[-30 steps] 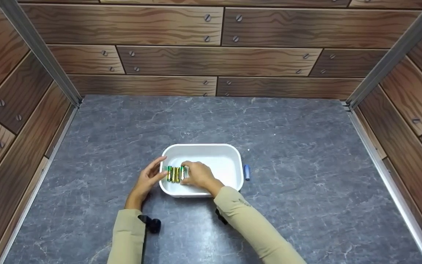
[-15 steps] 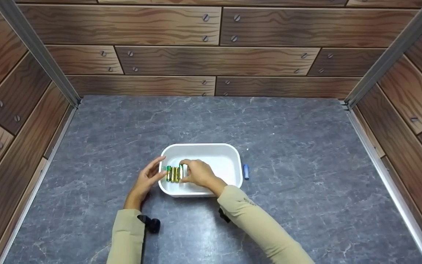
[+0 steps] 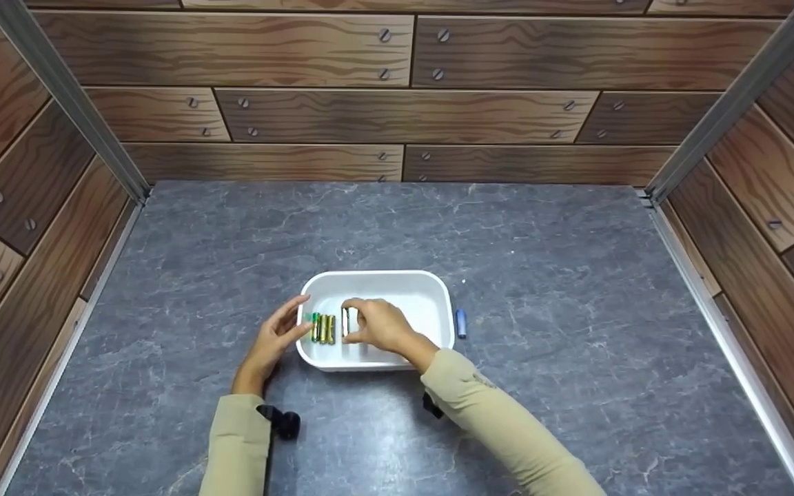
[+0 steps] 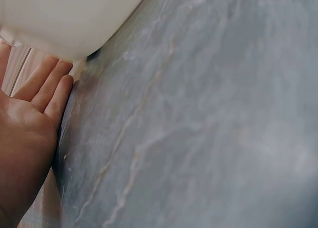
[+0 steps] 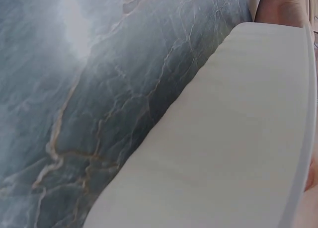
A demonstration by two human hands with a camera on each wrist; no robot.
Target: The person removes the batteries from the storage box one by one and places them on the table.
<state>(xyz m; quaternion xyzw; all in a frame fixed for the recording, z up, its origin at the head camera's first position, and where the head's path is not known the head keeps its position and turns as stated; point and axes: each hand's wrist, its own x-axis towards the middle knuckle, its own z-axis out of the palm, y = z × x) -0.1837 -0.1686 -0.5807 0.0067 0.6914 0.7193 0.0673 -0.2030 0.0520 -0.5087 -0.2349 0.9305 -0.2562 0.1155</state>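
Note:
In the head view a white plastic tub (image 3: 411, 277) stands on the grey table. Inside it, at the left end, several green-and-gold batteries (image 3: 324, 328) lie side by side. Reaching into the tub, my right hand (image 3: 380, 325) pinches one battery (image 3: 346, 322) by its ends between thumb and finger, a small gap to the right of the row. My left hand (image 3: 275, 334) rests at the tub's left rim, its thumb over the edge beside the row. The left wrist view shows straight fingers (image 4: 49, 86) against the tub's outer side. The right fingertips are hidden in the right wrist view.
A blue battery-sized cylinder (image 3: 461, 323) lies on the table just outside the tub's right wall. A tiny white speck (image 3: 464, 281) sits behind it. Wood-patterned panels (image 3: 266, 114) enclose the table at the back and both sides.
My right hand has drawn one battery to the right, apart from the row. My left hand has stayed at the tub's rim.

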